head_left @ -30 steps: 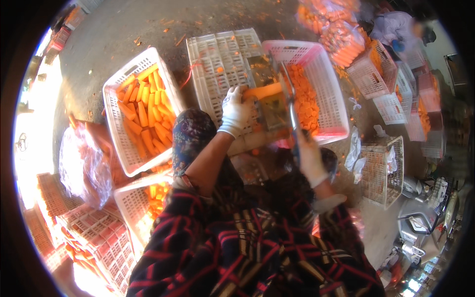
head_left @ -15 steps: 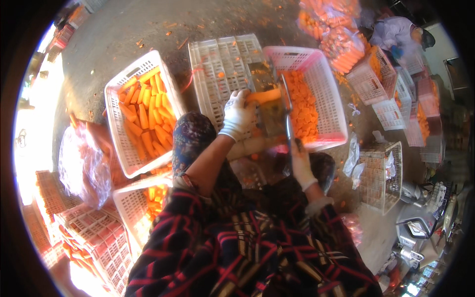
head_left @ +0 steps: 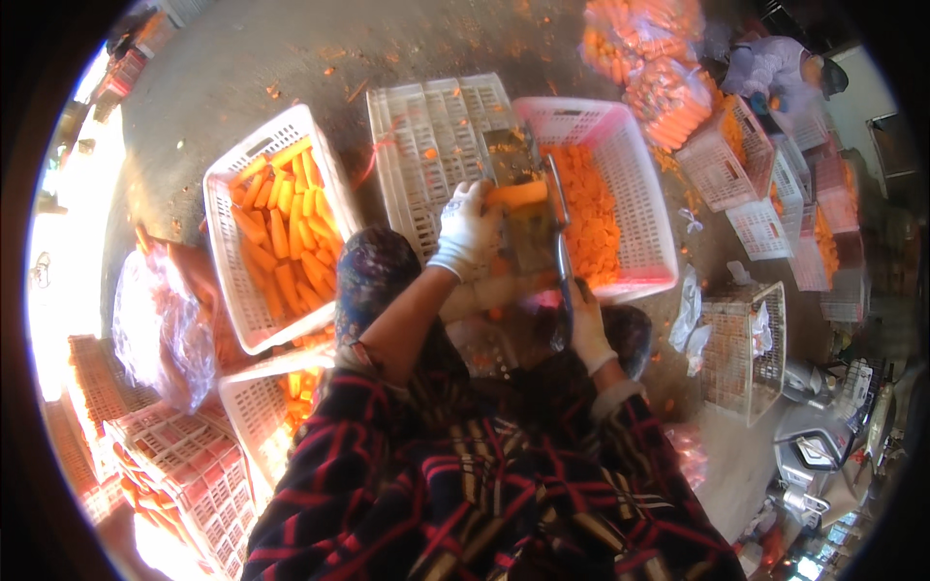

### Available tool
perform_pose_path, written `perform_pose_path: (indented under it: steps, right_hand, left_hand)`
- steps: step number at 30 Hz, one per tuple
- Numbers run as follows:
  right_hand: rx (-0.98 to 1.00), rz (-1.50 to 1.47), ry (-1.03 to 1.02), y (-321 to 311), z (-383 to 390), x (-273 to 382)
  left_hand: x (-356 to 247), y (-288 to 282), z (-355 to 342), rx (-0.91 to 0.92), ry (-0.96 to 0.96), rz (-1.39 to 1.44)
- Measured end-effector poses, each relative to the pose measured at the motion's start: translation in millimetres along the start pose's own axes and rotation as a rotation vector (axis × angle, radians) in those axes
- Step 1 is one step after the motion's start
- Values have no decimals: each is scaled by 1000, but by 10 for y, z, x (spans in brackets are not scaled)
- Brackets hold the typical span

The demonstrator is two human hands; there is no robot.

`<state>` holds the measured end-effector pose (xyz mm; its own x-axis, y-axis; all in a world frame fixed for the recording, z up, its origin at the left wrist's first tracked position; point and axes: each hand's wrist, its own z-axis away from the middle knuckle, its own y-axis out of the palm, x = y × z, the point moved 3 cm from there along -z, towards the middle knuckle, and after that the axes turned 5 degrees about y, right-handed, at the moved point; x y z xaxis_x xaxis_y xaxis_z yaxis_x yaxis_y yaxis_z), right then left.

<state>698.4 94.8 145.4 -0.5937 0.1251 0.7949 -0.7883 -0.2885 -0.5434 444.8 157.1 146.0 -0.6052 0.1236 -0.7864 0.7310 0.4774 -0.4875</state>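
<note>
My gloved left hand [head_left: 467, 230] is closed around a carrot [head_left: 520, 194], which points right over a dark cutting surface [head_left: 528, 237]. In my gloved right hand [head_left: 589, 329] is the handle of a long knife [head_left: 560, 228]. Its blade runs away from me across the carrot's right end; whether it has cut in, I cannot tell. Just right of the blade, a pink-and-white crate [head_left: 651, 198] holds many cut carrot pieces [head_left: 589, 218]. Left of the cutting surface stands an upturned pale plastic crate [head_left: 426, 136].
A white crate [head_left: 221, 228] of whole peeled carrots [head_left: 286, 228] is at my left, with a clear plastic bag [head_left: 160, 315] beyond it. Bagged carrots [head_left: 668, 97] and stacked crates [head_left: 760, 223] stand at far right, near another person [head_left: 775, 73]. A wire-like crate [head_left: 741, 349] sits right of my knee.
The knife has shifted slightly and my right hand has come a little nearer to me. My left hand keeps its hold on the carrot.
</note>
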Motion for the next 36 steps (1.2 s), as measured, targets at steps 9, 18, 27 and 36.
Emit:
perform_pose_path:
  steps: [9,18,27,36]
  right_hand:
    - [126,-326,127,-315,150,778]
    - [185,-145,-52,-449,180,830]
    - [115,-241,83,-96,-12,-20]
    - [63,-501,282,-49,76,82]
  left_hand:
    - [-53,7,50,-6,-25,-15]
    - [-27,28,73,11,27,-61]
    - [-46,134,-28,95,-10,-23]
    - [-171,212,6,100,52,-28]
